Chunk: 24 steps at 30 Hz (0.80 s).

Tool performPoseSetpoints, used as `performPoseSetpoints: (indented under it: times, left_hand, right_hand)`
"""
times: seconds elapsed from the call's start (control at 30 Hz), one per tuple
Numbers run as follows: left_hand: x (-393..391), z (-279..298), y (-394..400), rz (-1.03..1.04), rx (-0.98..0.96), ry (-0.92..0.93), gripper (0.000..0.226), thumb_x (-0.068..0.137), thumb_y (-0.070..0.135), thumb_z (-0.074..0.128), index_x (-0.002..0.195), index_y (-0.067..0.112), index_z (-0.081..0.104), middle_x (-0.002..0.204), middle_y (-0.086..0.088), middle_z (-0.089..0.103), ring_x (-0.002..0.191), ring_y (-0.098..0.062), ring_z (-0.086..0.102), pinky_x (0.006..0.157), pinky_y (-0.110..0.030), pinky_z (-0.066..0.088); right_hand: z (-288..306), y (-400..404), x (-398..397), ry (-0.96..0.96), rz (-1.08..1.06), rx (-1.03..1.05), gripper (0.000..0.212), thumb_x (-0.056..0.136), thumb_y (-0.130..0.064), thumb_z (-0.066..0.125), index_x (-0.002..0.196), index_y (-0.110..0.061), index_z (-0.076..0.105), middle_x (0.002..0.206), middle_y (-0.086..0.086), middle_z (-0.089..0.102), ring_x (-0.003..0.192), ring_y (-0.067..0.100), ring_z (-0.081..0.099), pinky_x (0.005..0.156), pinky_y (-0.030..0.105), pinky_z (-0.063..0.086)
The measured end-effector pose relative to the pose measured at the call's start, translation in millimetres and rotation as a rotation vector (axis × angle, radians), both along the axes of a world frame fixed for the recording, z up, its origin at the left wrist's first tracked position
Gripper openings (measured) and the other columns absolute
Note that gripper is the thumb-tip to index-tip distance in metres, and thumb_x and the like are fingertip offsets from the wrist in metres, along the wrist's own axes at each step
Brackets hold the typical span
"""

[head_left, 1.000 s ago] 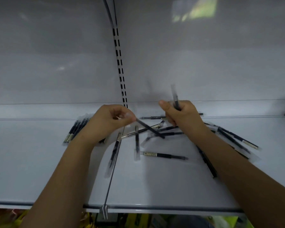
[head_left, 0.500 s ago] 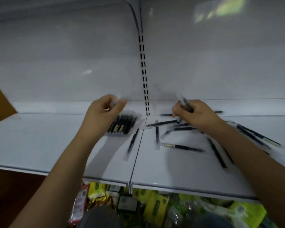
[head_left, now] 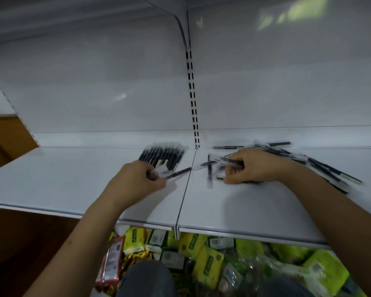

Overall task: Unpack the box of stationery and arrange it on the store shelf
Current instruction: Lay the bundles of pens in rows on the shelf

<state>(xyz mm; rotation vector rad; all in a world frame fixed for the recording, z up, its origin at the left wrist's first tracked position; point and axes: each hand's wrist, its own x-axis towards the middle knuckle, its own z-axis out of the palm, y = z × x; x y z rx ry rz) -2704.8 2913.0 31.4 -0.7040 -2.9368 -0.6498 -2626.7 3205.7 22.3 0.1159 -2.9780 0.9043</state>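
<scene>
Black pen in clear sleeve (head_left: 178, 173), pinched at one end by the left hand (head_left: 141, 181) above the white shelf (head_left: 51, 181), just in front of a neat row of sleeved pens (head_left: 162, 157). The right hand (head_left: 255, 168) grips another sleeved pen (head_left: 227, 161) over a loose pile of pens (head_left: 321, 168). Yellow-green packets (head_left: 208, 264) lie below.

Two hands, left (head_left: 137, 181) and right (head_left: 255, 166), each holding one pen; a row (head_left: 161, 156) of about ten pens; a loose pile (head_left: 321, 168), too blurred to count.
</scene>
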Motion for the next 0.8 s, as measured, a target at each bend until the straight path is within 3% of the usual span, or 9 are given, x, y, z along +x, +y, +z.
performPoseSetpoints:
  times: [0.1, 0.17, 0.23, 0.37, 0.47, 0.53, 0.63, 0.7, 0.8]
  left_hand:
    - [-2, 17, -5, 0.026, 0.192, 0.109, 0.029, 0.086, 0.035, 0.069, 0.075, 0.009, 0.068, 0.061, -0.012, 0.059, 0.048, -0.010, 0.042, 0.047, -0.025, 0.032]
    - [-2, 25, -1, 0.020, 0.420, 0.128, 0.020, 0.088, 0.031, 0.070, 0.077, 0.014, 0.071, 0.060, -0.007, 0.059, 0.044, -0.005, 0.041, 0.045, -0.017, 0.032]
    - [-2, 29, 10, 0.016, 0.608, 0.130, 0.019, 0.087, 0.032, 0.072, 0.081, 0.014, 0.072, 0.062, -0.002, 0.058, 0.049, -0.004, 0.044, 0.053, -0.020, 0.037]
    - [-3, 28, 33, -0.019, 0.851, 0.093, 0.015, 0.087, 0.033, 0.073, 0.084, 0.018, 0.072, 0.072, -0.001, 0.064, 0.066, -0.011, 0.054, 0.063, -0.026, 0.045]
    - [-5, 19, 47, -0.057, 0.906, 0.045, 0.024, 0.092, 0.037, 0.065, 0.084, 0.014, 0.068, 0.063, 0.002, 0.053, 0.056, -0.014, 0.040, 0.057, -0.030, 0.037]
    - [-5, 14, 54, -0.093, 0.972, 0.008, 0.027, 0.098, 0.034, 0.058, 0.087, 0.009, 0.060, 0.074, 0.003, 0.070, 0.051, -0.009, 0.042, 0.055, -0.027, 0.039]
    - [-6, 5, 65, -0.114, 1.020, -0.019, 0.022, 0.102, 0.030, 0.051, 0.090, 0.011, 0.052, 0.086, -0.004, 0.076, 0.054, -0.001, 0.056, 0.059, -0.018, 0.045]
    - [-9, -3, 71, -0.115, 1.044, -0.031, 0.023, 0.103, 0.029, 0.050, 0.095, 0.008, 0.053, 0.082, -0.003, 0.074, 0.063, -0.004, 0.063, 0.064, -0.020, 0.049]
    - [-13, -14, 81, -0.096, 0.994, -0.030, 0.022, 0.103, 0.031, 0.050, 0.094, 0.010, 0.053, 0.074, 0.001, 0.063, 0.058, -0.003, 0.053, 0.058, -0.018, 0.041]
  right_hand:
    - [9, 7, 5, 0.122, -0.101, -0.138, 0.018, 0.082, -0.036, 0.072, 0.078, -0.018, 0.071, 0.073, -0.005, 0.071, 0.068, 0.006, 0.065, 0.066, 0.022, 0.047]
    - [13, 11, 6, 0.220, -0.137, -0.289, 0.014, 0.087, -0.025, 0.069, 0.080, -0.014, 0.070, 0.077, -0.001, 0.072, 0.073, 0.006, 0.067, 0.068, 0.017, 0.048]
    - [14, 12, 6, 0.294, -0.166, -0.415, 0.005, 0.089, -0.015, 0.067, 0.085, -0.019, 0.065, 0.078, 0.001, 0.073, 0.072, 0.005, 0.068, 0.069, 0.017, 0.048]
    - [10, 17, 3, 0.362, -0.159, -0.564, 0.043, 0.091, -0.009, 0.064, 0.125, -0.032, 0.054, 0.088, 0.004, 0.074, 0.082, 0.021, 0.070, 0.075, 0.029, 0.058]
    - [8, 18, 0, 0.413, -0.152, -0.600, 0.027, 0.092, -0.006, 0.062, 0.113, -0.023, 0.060, 0.091, 0.003, 0.075, 0.075, 0.023, 0.069, 0.075, 0.029, 0.057]
    - [7, 19, -1, 0.427, -0.187, -0.554, 0.013, 0.090, -0.010, 0.066, 0.099, -0.018, 0.061, 0.091, 0.000, 0.073, 0.074, 0.017, 0.068, 0.075, 0.025, 0.055]
    - [7, 23, -2, 0.435, -0.237, -0.299, 0.014, 0.083, -0.022, 0.075, 0.083, -0.020, 0.061, 0.077, -0.007, 0.066, 0.070, 0.006, 0.061, 0.066, 0.013, 0.048]
    - [7, 28, -2, 0.394, -0.208, -0.193, 0.021, 0.078, -0.024, 0.081, 0.079, -0.022, 0.060, 0.076, -0.005, 0.065, 0.068, 0.006, 0.059, 0.064, 0.017, 0.047]
    - [3, 35, -3, 0.227, -0.125, -0.039, 0.025, 0.074, -0.033, 0.083, 0.089, -0.027, 0.063, 0.085, -0.006, 0.068, 0.077, 0.011, 0.063, 0.073, 0.031, 0.051]
